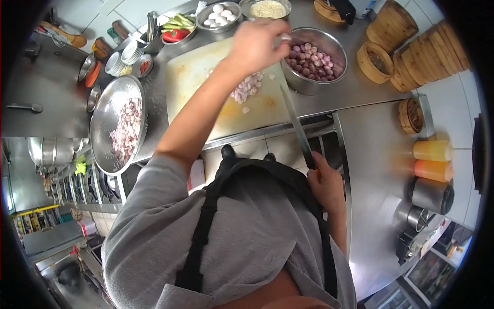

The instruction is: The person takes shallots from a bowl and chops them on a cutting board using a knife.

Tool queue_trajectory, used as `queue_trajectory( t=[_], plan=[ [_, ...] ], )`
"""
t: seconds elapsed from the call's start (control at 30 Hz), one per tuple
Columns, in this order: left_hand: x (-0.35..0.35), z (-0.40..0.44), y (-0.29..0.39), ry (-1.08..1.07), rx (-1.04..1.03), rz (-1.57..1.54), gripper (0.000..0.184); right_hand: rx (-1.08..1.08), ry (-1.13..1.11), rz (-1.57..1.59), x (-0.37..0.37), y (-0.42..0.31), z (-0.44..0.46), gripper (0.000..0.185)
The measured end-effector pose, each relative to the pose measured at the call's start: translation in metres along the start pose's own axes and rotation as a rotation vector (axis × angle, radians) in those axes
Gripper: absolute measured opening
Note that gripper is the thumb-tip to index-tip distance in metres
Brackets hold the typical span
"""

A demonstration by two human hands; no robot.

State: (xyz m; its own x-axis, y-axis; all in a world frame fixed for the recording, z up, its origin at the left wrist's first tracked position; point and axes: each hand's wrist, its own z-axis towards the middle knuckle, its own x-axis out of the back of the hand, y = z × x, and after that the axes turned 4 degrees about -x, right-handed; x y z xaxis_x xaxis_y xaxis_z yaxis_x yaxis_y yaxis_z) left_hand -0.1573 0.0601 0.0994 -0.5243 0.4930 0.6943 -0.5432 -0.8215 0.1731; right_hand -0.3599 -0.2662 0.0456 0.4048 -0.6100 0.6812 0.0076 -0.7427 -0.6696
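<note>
My left hand (261, 46) is over the top right of the white cutting board (193, 72), beside the rim of a metal bowl of small purple onions (313, 62). Its fingers are pinched on a small pale onion (285, 37). Low on the right, my right hand (327, 183) is wrapped round the handle of a knife (296, 121), whose blade points up to the board's right edge. Chopped onion pieces (247, 88) lie on the board, partly behind my left forearm.
A metal colander (98, 126) with cut onions stands left of the board. Behind are a bowl of eggs (218, 17), vegetables (177, 28) and a bowl of pale grains (267, 9). Bamboo steamers (375, 62) and yellow and orange containers (432, 150) stand at the right.
</note>
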Motion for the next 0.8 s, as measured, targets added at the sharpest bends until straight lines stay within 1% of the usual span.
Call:
queue_trajectory(
  t=[0.03, 0.07, 0.1, 0.13, 0.17, 0.2, 0.23, 0.27, 0.33, 0.37, 0.4, 0.47, 0.5, 0.57, 0.63, 0.8],
  plan=[
    [0.022, -0.023, -0.001, 0.01, 0.025, 0.01, 0.024, 0.001, -0.018, -0.008, 0.001, -0.001, 0.003, 0.047],
    [0.044, -0.047, 0.0, 0.019, 0.052, 0.022, 0.024, -0.005, -0.037, -0.026, 0.001, -0.001, 0.006, 0.051],
    [0.06, -0.077, 0.0, 0.009, 0.159, -0.039, 0.023, -0.009, -0.058, -0.044, 0.0, -0.002, 0.011, 0.055],
    [0.068, -0.109, 0.0, 0.001, 0.27, -0.096, 0.022, -0.002, -0.088, -0.051, -0.001, -0.004, 0.016, 0.055],
    [0.071, -0.137, 0.002, -0.006, 0.303, -0.083, 0.022, 0.056, -0.098, -0.041, -0.002, -0.006, 0.02, 0.059],
    [0.073, -0.166, 0.005, -0.024, 0.459, -0.111, 0.021, 0.112, -0.111, -0.028, -0.004, -0.011, 0.024, 0.063],
    [0.075, -0.19, 0.007, -0.04, 0.614, -0.14, 0.021, 0.114, -0.186, -0.042, 0.0, -0.028, 0.027, 0.071],
    [0.075, -0.208, 0.009, -0.046, 0.643, -0.131, 0.021, 0.115, -0.217, -0.045, 0.001, -0.042, 0.032, 0.071],
    [0.071, -0.237, 0.018, -0.054, 0.745, -0.069, 0.02, 0.252, -0.266, -0.093, -0.002, -0.061, 0.04, 0.076],
    [0.069, -0.246, 0.021, -0.079, 0.77, -0.045, 0.02, 0.359, -0.247, -0.107, -0.008, -0.065, 0.043, 0.078],
    [0.067, -0.254, 0.023, -0.08, 0.793, -0.047, 0.02, 0.356, -0.268, -0.115, -0.012, -0.072, 0.047, 0.078],
    [0.067, -0.262, 0.025, -0.038, 0.655, 0.086, 0.021, 0.356, -0.334, -0.297, -0.019, -0.09, 0.054, 0.079],
    [0.068, -0.265, 0.025, -0.016, 0.624, 0.071, 0.019, 0.361, -0.347, -0.306, -0.023, -0.093, 0.057, 0.079],
    [0.068, -0.268, 0.026, 0.007, 0.651, 0.038, 0.017, 0.427, -0.347, -0.413, -0.03, -0.098, 0.06, 0.081],
    [0.068, -0.267, 0.028, 0.049, 0.653, -0.017, 0.012, 0.454, -0.353, -0.444, -0.033, -0.101, 0.06, 0.082],
    [0.069, -0.265, 0.03, 0.05, 0.684, -0.046, 0.013, 0.519, -0.339, -0.522, -0.036, -0.103, 0.058, 0.084]
  ],
)
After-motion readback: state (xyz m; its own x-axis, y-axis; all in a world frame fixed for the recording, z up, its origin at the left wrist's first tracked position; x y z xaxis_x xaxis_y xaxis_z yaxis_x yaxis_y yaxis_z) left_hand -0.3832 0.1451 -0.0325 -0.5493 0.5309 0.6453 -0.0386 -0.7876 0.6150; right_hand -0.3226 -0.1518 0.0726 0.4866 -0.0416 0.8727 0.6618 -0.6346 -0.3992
